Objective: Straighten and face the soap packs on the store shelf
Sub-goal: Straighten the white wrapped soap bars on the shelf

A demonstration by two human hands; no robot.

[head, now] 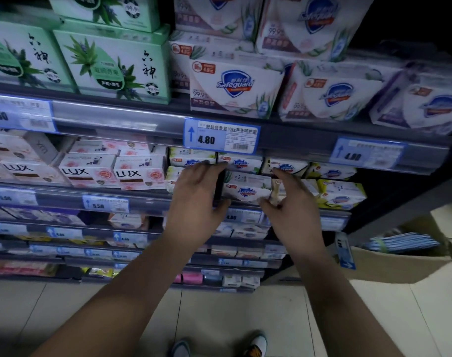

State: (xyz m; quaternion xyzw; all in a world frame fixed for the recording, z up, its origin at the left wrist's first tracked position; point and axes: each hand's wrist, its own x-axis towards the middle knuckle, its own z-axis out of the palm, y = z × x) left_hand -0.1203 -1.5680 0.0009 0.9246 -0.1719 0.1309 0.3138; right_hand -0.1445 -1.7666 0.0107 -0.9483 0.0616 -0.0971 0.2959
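White Safeguard soap packs fill the right half of the second shelf in two layers. One front pack (246, 190) lies between my two hands. My left hand (197, 194) sits at its left end, fingers spread over the packs behind and thumb near the shelf lip. My right hand (289, 202) is at its right end, where fingers and thumb pinch a narrow upright pack edge (275, 189). A yellow-green Safeguard pack (342, 194) lies just right of that hand.
Pink Lux packs (139, 176) stand left of the Safeguard row. The shelf above carries larger Safeguard multipacks (235, 86) and green boxes (116, 65). A price rail with a 4.80 tag (221, 136) overhangs the row. A cardboard box (400, 264) sits on the floor at right.
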